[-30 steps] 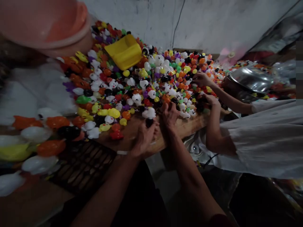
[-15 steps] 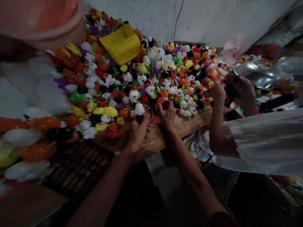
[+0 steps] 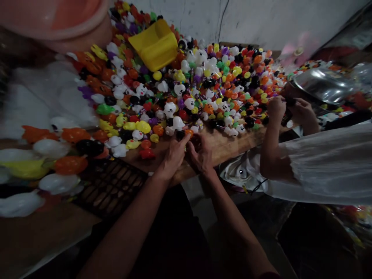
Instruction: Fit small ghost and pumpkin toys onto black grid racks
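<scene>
Left hand (image 3: 174, 153) pinching black toy (image 3: 180, 135) at worktop (image 3: 223, 145) edge, beside toy heap (image 3: 186, 85); right hand (image 3: 199, 153) curled close, grip unclear. Nearby, co-worker's hands (image 3: 286, 110) at steel bowl (image 3: 319, 83).

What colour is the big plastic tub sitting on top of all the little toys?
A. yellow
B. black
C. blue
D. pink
A: the big yellow plastic tub lies tilted on the heap of small colourful plastic toys at the far side of the wooden table.
</scene>
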`<state>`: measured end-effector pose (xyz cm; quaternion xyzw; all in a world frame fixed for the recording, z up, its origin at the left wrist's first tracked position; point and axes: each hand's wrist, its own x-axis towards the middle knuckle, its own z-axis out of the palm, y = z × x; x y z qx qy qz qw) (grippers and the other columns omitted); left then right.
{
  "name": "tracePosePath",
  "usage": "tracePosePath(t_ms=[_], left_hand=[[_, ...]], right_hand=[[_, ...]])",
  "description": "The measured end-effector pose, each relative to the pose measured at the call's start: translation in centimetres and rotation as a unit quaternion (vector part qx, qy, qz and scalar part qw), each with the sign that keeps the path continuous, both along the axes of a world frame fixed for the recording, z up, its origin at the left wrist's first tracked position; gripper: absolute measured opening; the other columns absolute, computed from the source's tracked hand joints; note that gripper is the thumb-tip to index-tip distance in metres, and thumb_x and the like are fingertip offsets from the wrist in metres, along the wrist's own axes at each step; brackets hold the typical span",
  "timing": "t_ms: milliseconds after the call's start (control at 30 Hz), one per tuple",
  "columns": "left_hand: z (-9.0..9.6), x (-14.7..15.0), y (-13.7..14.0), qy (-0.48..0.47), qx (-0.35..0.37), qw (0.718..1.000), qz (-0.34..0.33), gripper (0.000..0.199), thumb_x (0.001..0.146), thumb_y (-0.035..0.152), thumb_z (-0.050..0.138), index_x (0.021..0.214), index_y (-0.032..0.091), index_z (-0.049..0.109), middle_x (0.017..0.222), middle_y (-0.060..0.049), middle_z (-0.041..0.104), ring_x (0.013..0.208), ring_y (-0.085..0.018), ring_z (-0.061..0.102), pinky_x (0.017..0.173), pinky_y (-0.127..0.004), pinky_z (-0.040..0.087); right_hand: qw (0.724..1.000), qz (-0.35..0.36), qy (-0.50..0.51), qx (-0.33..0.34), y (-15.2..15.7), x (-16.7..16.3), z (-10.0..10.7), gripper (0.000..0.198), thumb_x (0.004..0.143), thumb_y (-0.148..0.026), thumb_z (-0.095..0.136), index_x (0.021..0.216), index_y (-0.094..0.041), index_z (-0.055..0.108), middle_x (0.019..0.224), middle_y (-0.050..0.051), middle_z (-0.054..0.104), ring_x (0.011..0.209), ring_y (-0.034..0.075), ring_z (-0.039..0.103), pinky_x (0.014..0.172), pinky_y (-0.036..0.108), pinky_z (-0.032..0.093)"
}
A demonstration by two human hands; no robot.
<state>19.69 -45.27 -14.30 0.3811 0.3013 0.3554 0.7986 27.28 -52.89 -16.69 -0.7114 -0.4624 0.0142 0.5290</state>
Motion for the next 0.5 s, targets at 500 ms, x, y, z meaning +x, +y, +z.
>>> tracePosePath(t_ms=[500], left_hand=[[1.6, -2.7, 0.5, 0.045, 0.066, 0.997, -0.022, 0.034, 0.077, 0.039, 0.083, 0.095, 0.015, 0.066, 0.075, 0.0, 0.064, 0.051, -0.008, 0.055, 0.041, -0.017, 0.038]], right_hand=[[0.954, 0.021, -0.278, -0.105, -0.5, 4.1, 1.6, 0.028, 0.097, -0.023, 0.058, 0.123, -0.022, 0.069, 0.107, 0.01, 0.068, 0.097, 0.024, 0.059, 0.087, 0.04, 0.05]])
